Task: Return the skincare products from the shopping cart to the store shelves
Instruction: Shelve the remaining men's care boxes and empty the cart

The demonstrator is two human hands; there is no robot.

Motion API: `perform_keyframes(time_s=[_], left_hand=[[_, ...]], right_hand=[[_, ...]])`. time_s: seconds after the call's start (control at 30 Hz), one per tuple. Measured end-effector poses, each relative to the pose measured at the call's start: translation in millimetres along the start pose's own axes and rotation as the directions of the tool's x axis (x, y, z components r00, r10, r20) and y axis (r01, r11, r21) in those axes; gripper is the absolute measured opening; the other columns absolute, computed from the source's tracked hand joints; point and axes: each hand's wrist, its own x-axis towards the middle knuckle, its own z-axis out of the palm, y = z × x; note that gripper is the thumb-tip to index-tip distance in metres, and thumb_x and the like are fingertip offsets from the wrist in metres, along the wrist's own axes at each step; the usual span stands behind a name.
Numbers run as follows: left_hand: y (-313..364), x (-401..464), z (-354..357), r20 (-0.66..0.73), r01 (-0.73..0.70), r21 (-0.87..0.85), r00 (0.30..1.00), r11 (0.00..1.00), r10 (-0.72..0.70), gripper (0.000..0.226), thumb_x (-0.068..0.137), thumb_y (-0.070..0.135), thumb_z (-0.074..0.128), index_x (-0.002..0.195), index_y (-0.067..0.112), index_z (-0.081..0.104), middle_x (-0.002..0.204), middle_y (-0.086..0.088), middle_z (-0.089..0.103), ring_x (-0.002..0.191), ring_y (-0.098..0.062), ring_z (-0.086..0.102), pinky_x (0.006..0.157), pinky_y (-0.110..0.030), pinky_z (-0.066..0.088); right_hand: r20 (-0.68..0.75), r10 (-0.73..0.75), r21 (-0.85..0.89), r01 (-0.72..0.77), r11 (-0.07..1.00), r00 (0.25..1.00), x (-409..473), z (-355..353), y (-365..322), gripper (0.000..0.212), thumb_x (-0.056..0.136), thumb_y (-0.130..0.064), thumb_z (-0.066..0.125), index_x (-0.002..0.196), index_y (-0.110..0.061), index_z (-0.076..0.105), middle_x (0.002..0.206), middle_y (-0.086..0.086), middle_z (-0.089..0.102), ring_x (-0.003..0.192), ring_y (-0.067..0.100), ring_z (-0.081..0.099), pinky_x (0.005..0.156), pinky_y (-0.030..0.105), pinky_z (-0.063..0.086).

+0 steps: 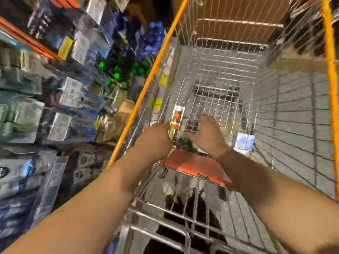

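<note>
The frame is blurred by motion. Both my arms reach down into a wire shopping cart (293,110) with an orange rim. My left hand (156,138) is low in the basket, its fingers next to a small box with an orange and white label (177,116); whether it grips the box I cannot tell. My right hand (209,134) hovers with fingers spread above dark items on the cart floor. A light blue box (244,141) lies to the right of that hand. Store shelves (60,99) packed with boxed products stand to the left of the cart.
An orange flap (194,165) of the cart's child seat lies below my wrists. Blue and green bottle caps (139,52) fill a far shelf. Orange shelf rails (27,39) run across the upper left. Grey tiled floor shows through the wire mesh.
</note>
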Motion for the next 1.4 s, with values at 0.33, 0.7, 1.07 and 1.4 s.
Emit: perform_keyframes(time_s=[0.33, 0.7, 1.07, 1.4], left_hand=[[-14.2, 37.4, 40.0, 0.122, 0.05, -0.007, 0.991, 0.999, -0.049, 0.047, 0.092, 0.018, 0.043, 0.132, -0.001, 0.058, 0.132, -0.022, 0.062, 0.12, -0.038, 0.062, 0.098, -0.044, 0.052], [-12.6, 44.2, 40.3, 0.212, -0.118, 0.087, 0.972, 0.989, 0.097, 0.045, 0.096, 0.015, 0.032, 0.107, -0.004, 0.071, 0.139, -0.022, 0.057, 0.115, -0.041, 0.062, 0.095, -0.045, 0.052], [-4.9, 43.0, 37.0, 0.255, 0.105, -0.061, 0.963, 0.993, -0.086, 0.031, 0.101, 0.01, 0.046, 0.122, -0.002, 0.066, 0.152, -0.014, 0.049, 0.127, -0.031, 0.057, 0.097, -0.032, 0.045], [3.4, 0.6, -14.7, 0.076, 0.177, -0.422, 0.984, 0.889, -0.159, 0.043, 0.105, 0.021, 0.045, 0.147, 0.014, 0.051, 0.138, -0.015, 0.063, 0.12, -0.032, 0.064, 0.085, -0.03, 0.049]], right_hand=[[0.077, -0.117, -0.285, 0.134, 0.949, 0.99, 121.5, 94.0, 19.1, 0.122, 0.074, -0.045, 0.088, 0.162, -0.008, 0.011, 0.167, 0.015, 0.017, 0.156, 0.035, 0.012, 0.127, 0.056, 0.015], [0.074, -0.118, -0.307, 0.135, 0.942, 0.99, 155.1, 107.1, 22.9, 0.113, 0.064, -0.037, 0.096, 0.15, -0.003, 0.031, 0.144, 0.015, 0.04, 0.138, 0.035, 0.041, 0.124, 0.047, 0.029], [-0.195, -0.092, 0.197, 0.131, 0.972, 0.976, 132.9, 92.2, 26.6, 0.056, 0.078, -0.006, 0.081, 0.126, -0.01, 0.051, 0.13, 0.013, 0.046, 0.119, 0.023, 0.041, 0.107, 0.036, 0.042], [-0.224, 0.055, 0.329, 0.022, 0.944, 0.973, 50.2, 6.8, -20.2, 0.043, 0.065, -0.049, 0.073, 0.1, -0.024, 0.068, 0.099, 0.004, 0.068, 0.102, 0.029, 0.063, 0.077, 0.022, 0.047]])
